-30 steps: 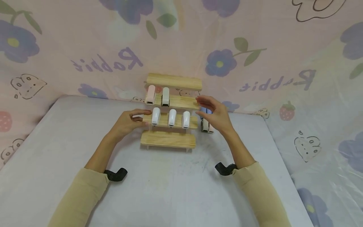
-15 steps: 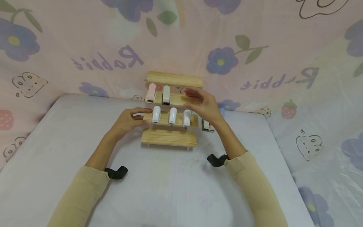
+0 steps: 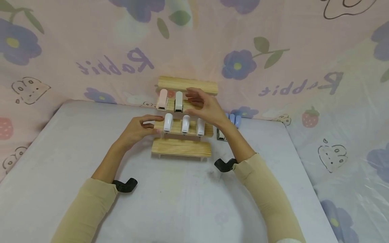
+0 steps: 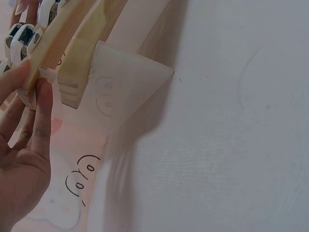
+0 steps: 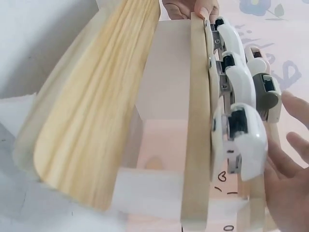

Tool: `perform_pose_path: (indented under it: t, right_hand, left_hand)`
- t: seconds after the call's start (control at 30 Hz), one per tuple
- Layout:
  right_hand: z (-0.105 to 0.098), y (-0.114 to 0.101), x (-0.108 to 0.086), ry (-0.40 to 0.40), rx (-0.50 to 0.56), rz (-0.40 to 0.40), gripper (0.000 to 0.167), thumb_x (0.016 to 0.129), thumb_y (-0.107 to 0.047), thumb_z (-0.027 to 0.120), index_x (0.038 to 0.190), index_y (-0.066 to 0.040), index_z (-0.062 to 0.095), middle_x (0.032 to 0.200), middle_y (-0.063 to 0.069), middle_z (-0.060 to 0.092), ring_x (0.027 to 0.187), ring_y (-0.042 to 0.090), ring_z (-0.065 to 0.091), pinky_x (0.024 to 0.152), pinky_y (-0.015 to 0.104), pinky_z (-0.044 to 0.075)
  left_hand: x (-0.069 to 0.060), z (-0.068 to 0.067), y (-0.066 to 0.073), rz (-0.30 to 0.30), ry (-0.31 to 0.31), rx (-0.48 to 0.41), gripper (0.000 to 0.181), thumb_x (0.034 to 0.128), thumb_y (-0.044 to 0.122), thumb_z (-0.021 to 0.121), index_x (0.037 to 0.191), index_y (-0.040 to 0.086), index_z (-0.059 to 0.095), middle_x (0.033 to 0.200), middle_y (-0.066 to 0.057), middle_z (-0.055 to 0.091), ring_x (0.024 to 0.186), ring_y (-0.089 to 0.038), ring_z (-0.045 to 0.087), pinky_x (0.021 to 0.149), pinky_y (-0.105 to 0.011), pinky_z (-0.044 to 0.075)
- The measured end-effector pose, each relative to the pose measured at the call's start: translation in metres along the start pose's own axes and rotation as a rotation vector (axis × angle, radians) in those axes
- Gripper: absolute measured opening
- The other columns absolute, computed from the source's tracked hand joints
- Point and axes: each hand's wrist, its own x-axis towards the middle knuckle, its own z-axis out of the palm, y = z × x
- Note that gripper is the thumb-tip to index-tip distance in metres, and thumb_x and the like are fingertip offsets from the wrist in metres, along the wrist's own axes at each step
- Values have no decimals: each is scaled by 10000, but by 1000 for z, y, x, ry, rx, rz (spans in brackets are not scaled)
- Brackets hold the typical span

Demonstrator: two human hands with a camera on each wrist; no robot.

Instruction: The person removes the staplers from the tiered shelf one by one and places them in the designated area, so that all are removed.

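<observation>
The left hand (image 3: 133, 132) pinches the left end of a tiered wooden rack (image 3: 181, 147); in the left wrist view the left hand (image 4: 26, 166) has its thumb on one face of a board and fingers on the other. Three white staplers (image 3: 185, 125) stand on that board. On the tier above are a pink stapler (image 3: 163, 99) and a grey-green stapler (image 3: 179, 101). The right hand (image 3: 208, 107), fingers apart and slightly bent, is just right of the grey-green one. In the right wrist view, the right hand (image 5: 288, 186) holds nothing visible and a small gap separates it from the grey-green stapler (image 5: 268, 94).
Right of the rack, partly behind the right forearm, are blue objects (image 3: 235, 120) and a pale stapler (image 3: 221, 135). The rack's top board (image 3: 187, 84) and lowest board carry nothing. A patterned cloth (image 3: 188, 44) hangs behind the white table (image 3: 170, 199).
The right hand has moved left from the rack's right end to beside the grey-green stapler. Its forearm uncovers more of the blue objects. The left hand keeps its hold.
</observation>
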Motion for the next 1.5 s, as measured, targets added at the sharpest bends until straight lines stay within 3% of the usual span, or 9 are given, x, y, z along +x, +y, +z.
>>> perform_pose_path:
  t: [0.23, 0.53, 0.87, 1.1, 1.3, 1.5]
  right_hand:
    - [4, 1, 6, -36, -8, 43, 750, 833, -100, 813, 1483, -113, 440, 1386, 147, 551, 1273, 244, 540, 1057, 291, 417]
    - [10, 4, 12, -38, -103, 6, 737, 835, -197, 826, 1472, -128, 461, 1380, 84, 571, 1234, 189, 564, 1021, 286, 447]
    - [14, 2, 13, -9, -143, 31, 707, 832, -204, 828, 1446, -131, 484, 1288, 89, 629, 1173, 171, 597, 993, 285, 463]
    - [15, 3, 12, 13, -152, 2, 680, 833, -216, 829, 1432, -153, 514, 1286, 69, 646, 1157, 145, 613, 987, 279, 465]
    - [12, 4, 8, 37, -57, -27, 662, 843, -158, 815, 1434, -142, 517, 1321, 98, 618, 1199, 200, 594, 1031, 335, 446]
    - [7, 1, 1, 19, 46, 9, 682, 856, -55, 780, 1463, -95, 473, 1359, 143, 570, 1255, 240, 559, 1047, 328, 436]
  left_hand:
    - [0, 1, 1, -14, -10, -4, 470, 818, 124, 830, 1266, 117, 690, 1364, 15, 596, 980, -245, 635, 829, -267, 508]
    - [0, 1, 0, -18, -17, -17, 468, 823, 126, 826, 1270, 116, 687, 1370, 13, 590, 983, -246, 633, 832, -270, 513]
    - [1, 2, 0, -5, -22, -31, 459, 828, 118, 820, 1267, 107, 688, 1371, 4, 587, 1001, -254, 634, 841, -274, 520]
    - [-1, 0, -2, 1, -15, -23, 458, 831, 120, 817, 1269, 107, 686, 1374, 6, 580, 1019, -248, 629, 845, -270, 522]
    - [-1, 0, 0, 3, -22, -27, 468, 830, 125, 820, 1275, 99, 680, 1377, -1, 576, 968, -255, 640, 806, -274, 537]
    - [-2, 0, 1, -19, -12, -23, 466, 828, 135, 823, 1271, 118, 683, 1374, 18, 580, 975, -247, 634, 818, -293, 530]
